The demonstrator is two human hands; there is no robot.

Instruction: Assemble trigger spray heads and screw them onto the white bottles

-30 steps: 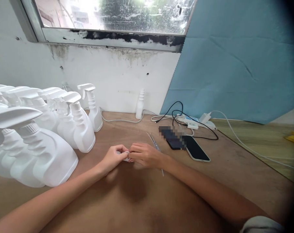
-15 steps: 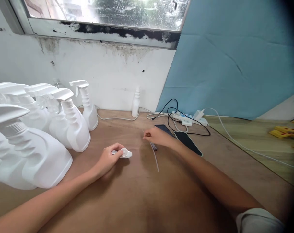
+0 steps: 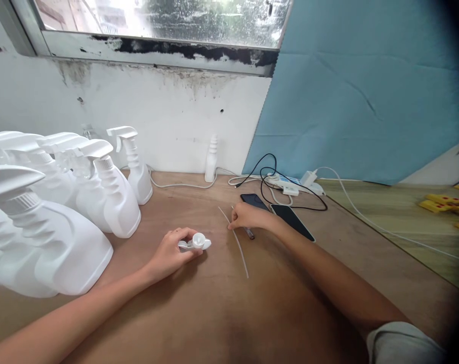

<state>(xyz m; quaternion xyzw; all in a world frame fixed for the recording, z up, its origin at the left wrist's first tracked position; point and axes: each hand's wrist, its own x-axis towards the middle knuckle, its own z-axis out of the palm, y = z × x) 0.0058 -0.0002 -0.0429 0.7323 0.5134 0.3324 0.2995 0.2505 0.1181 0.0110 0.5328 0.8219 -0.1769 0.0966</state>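
Note:
A white trigger spray head [image 3: 199, 241] sits in my left hand [image 3: 172, 253], thumb and fingers closed round its body and its round collar facing up. My right hand [image 3: 246, 217] is closed in a pinch, fingertips on a thin translucent tube [image 3: 240, 250], whose two ends stick out on either side. Beneath that hand lies a slim dark pen-like object [image 3: 249, 233], mostly covered by the fingers. To the left of my left hand stand several white spray bottles [image 3: 119, 202] with trigger heads fitted.
Two phones, one dark [image 3: 253, 200] and one with a pale edge [image 3: 293, 222], lie right of my right hand. Behind them are a power strip [image 3: 315, 187] and tangled black cable [image 3: 269, 169]. A white bottle without a trigger [image 3: 211, 161] stands against the wall.
The spray head in my left hand has shifted slightly right and turned its collar up. My right fingertips have slid lower along the tube; the pen-like object has moved right.

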